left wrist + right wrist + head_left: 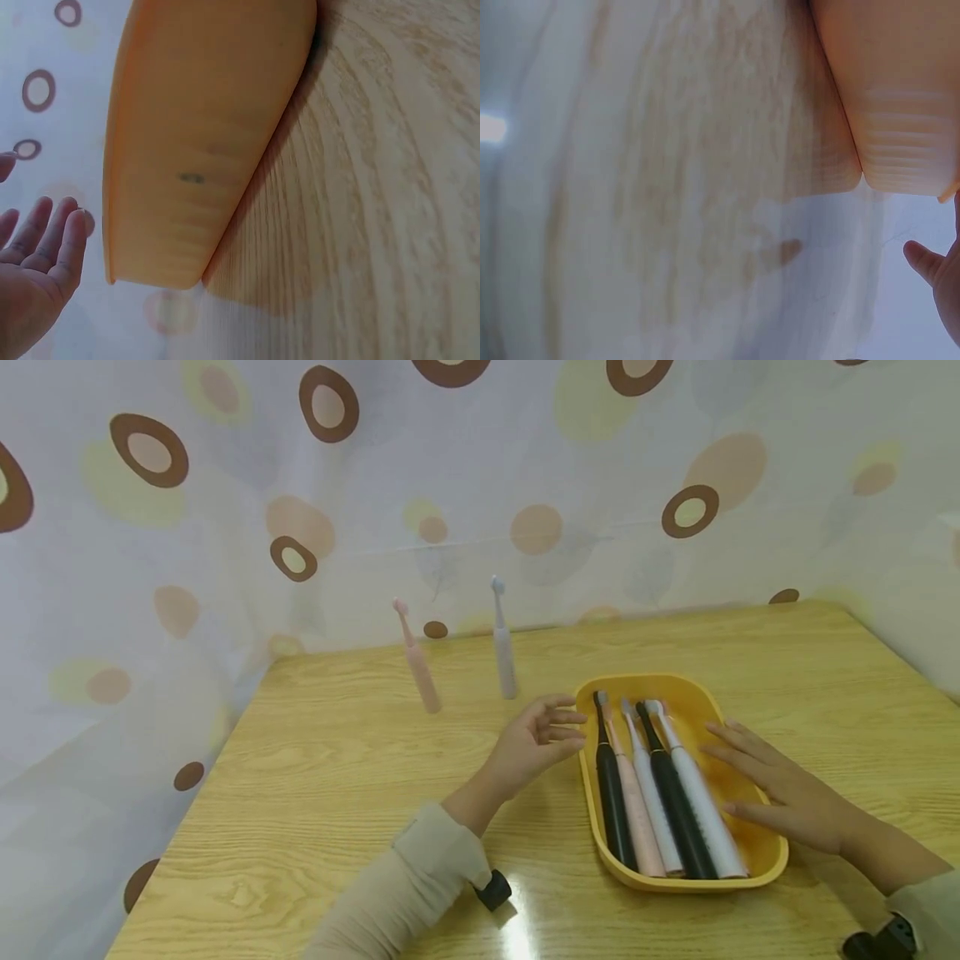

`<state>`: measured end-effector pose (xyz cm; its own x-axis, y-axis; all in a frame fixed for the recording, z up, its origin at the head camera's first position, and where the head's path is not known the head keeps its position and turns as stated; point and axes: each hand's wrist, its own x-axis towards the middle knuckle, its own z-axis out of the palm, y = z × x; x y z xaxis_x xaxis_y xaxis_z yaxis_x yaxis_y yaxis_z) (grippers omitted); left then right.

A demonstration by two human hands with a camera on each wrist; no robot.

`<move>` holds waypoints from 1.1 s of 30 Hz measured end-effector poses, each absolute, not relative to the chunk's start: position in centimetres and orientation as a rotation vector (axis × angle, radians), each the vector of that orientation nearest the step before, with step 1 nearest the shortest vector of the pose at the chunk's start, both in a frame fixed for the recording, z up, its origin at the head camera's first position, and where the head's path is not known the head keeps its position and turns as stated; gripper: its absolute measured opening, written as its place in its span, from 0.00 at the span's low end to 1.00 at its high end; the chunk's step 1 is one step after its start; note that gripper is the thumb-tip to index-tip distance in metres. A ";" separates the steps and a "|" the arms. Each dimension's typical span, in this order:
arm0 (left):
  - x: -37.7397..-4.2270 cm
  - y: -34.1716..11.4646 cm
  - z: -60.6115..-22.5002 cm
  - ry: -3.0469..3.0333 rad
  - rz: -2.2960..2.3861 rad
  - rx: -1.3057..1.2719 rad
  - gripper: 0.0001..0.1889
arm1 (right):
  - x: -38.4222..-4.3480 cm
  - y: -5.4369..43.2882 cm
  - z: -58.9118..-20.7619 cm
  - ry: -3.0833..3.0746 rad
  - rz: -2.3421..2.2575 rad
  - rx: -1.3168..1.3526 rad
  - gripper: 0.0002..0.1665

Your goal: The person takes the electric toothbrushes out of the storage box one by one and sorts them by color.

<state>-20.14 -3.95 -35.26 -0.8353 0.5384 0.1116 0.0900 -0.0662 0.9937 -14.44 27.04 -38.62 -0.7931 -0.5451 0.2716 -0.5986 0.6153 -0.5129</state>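
Observation:
A yellow tray (678,687) sits on the table, holding several electric toothbrushes laid side by side: a black one (613,802) at the left, a pink one (640,827), a slim white one (657,814), another black one (681,814) and a thicker white one (708,818). My left hand (534,739) hovers by the tray's left rim, fingers loosely bent with nothing in them. Over the right rim my right hand (787,797) is spread, its fingers straight; whether it touches the rim I cannot tell. Both wrist views show the tray's outer wall (202,150) beside the hands.
Behind the left hand, a pink electric toothbrush (423,678) and a pale grey-white one (505,662) stand upright on the wooden table (315,810). A patterned cloth (465,468) hangs along the table's back edge and sides.

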 end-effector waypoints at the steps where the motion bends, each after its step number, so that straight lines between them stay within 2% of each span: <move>1: -20.0 -3.7 -35.3 1.877 1.968 0.685 0.25 | -14.4 27.0 -38.6 -2.747 0.925 0.969 0.39; 17: -18.1 -1.6 -33.8 1.829 1.854 0.812 0.24 | -14.4 26.9 -38.3 -2.781 0.952 0.952 0.41; 33: -19.5 0.7 -35.6 1.885 1.709 0.804 0.24 | -14.5 26.9 -38.6 -2.775 0.971 0.943 0.39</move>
<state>-19.47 0.67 -35.57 -0.7186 0.6941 0.0431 0.1108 0.0530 0.9924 -14.54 26.92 -38.60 -0.8122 -0.5316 0.2404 -0.5655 0.6159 -0.5485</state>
